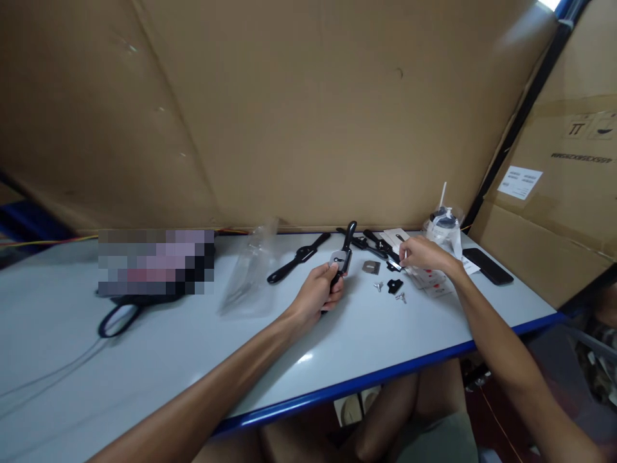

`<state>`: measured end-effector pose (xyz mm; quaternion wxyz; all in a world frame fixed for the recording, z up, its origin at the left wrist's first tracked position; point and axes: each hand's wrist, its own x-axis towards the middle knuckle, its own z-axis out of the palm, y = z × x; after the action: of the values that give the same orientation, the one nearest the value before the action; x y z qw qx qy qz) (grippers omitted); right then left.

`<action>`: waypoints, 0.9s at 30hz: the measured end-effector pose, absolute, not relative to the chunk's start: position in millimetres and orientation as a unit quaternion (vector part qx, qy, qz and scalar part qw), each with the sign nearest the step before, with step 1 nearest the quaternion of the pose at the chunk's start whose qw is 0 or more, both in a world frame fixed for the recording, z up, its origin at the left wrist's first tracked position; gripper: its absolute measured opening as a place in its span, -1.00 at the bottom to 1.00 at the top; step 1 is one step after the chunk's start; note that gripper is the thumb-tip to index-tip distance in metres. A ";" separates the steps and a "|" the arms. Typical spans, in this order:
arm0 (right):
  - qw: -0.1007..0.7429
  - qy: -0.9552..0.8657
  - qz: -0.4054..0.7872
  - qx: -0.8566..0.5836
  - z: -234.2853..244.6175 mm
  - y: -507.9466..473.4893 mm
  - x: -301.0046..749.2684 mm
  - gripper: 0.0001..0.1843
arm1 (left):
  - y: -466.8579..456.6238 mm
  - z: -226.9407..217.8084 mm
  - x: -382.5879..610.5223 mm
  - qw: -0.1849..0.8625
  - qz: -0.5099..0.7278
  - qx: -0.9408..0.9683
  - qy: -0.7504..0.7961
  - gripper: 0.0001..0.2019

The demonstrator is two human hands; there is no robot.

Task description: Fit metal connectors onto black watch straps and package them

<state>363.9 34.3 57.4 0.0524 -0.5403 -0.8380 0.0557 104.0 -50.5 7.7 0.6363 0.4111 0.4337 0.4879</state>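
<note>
My left hand (321, 289) is closed around a black spokeshave (350, 235), its thumb pressing a flat grey blade (337, 258) against the tool's middle. My right hand (420, 253) has its fingers pinched together, low over the parts at the right; what they hold, if anything, is hidden. Just by those fingertips lies a small black plate with a shiny edge (394, 265). Nearer to me are a loose square blade (371, 267), a black cap plate (395, 286) and two silver thumbscrews (378, 287). A second spokeshave (299, 258) lies left of my left hand.
More black spokeshaves (371, 243) lie at the back, near printed papers (434, 283). A cup in a plastic bag (442, 228) and a phone (488, 266) are at the right. Clear plastic bags (250, 273) and a blurred-out item with a black loop (120, 318) lie left. Cardboard (313, 116) walls the back.
</note>
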 end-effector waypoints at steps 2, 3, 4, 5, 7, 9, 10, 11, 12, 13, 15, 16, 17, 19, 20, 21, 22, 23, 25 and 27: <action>0.036 -0.845 0.093 -0.525 59.5 32.0 364.0 -0.93 | -51.4 8.7 104.6 0.635 0.483 0.414 0.438 -0.75; 0.029 -0.854 0.120 -0.505 60.9 29.7 362.1 -0.90 | -51.9 9.2 104.9 0.635 0.481 0.416 0.439 -0.74; 0.020 -0.863 0.147 -0.482 62.3 26.8 359.4 -0.85 | -52.3 9.7 105.2 0.634 0.480 0.418 0.439 -0.74; 0.009 -0.871 0.170 -0.461 63.6 23.8 356.2 -0.79 | -52.7 10.2 105.5 0.634 0.480 0.417 0.441 -0.74; -0.014 -0.877 0.197 -0.439 65.2 18.5 349.8 -0.68 | -53.1 11.0 106.0 0.633 0.480 0.413 0.445 -0.74; -0.037 -0.874 0.215 -0.434 64.1 16.1 345.1 -0.63 | -52.9 11.2 106.2 0.635 0.480 0.408 0.446 -0.74; -0.045 -0.872 0.224 -0.434 62.4 16.3 343.5 -0.63 | -52.6 11.0 106.0 0.637 0.481 0.406 0.445 -0.74; -0.051 -0.869 0.233 -0.433 60.1 17.3 342.5 -0.66 | -52.1 10.6 105.7 0.641 0.482 0.402 0.442 -0.74; -0.055 -0.867 0.238 -0.435 57.4 18.9 341.8 -0.70 | -51.6 10.3 105.2 0.646 0.484 0.398 0.436 -0.74; -0.056 -0.865 0.239 -0.438 54.6 20.8 341.5 -0.73 | -51.0 10.0 104.5 0.653 0.487 0.391 0.428 -0.75; -0.053 -0.863 0.240 -0.442 50.1 24.1 341.8 -0.76 | -49.9 10.2 102.9 0.674 0.491 0.371 0.409 -0.77; -0.049 -0.863 0.246 -0.440 49.0 25.2 342.5 -0.76 | -49.3 10.7 102.1 0.688 0.489 0.357 0.401 -0.77; -0.041 -0.861 0.257 -0.437 48.9 26.0 343.7 -0.76 | -48.6 11.4 101.3 0.703 0.484 0.341 0.395 -0.77; -0.004 -0.848 0.299 -0.436 52.2 26.6 347.4 -0.77 | -47.1 13.1 99.8 0.733 0.466 0.310 0.386 -0.76; 0.028 -0.835 0.329 -0.440 55.3 26.8 349.7 -0.78 | -46.2 13.9 99.0 0.747 0.455 0.299 0.383 -0.75; 0.070 -0.818 0.359 -0.445 58.8 26.9 352.0 -0.79 | -45.2 14.4 98.0 0.757 0.444 0.292 0.380 -0.74; 0.122 -0.798 0.383 -0.448 62.4 27.1 353.9 -0.81 | -44.3 14.6 97.0 0.767 0.431 0.290 0.376 -0.74; 0.179 -0.780 0.400 -0.446 65.6 27.2 355.1 -0.83 | -43.5 14.5 95.8 0.777 0.417 0.291 0.372 -0.74; 0.276 -0.755 0.409 -0.431 69.5 27.0 354.0 -0.86 | -42.4 13.8 93.1 0.794 0.382 0.299 0.367 -0.74; 0.336 -0.746 0.399 -0.414 68.4 25.4 346.9 -0.84 | -42.5 12.9 90.7 0.804 0.347 0.316 0.365 -0.76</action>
<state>346.9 25.4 68.4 0.3361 -0.4141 -0.7460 0.3987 90.7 -42.5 12.9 0.8040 0.3163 0.3653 0.3465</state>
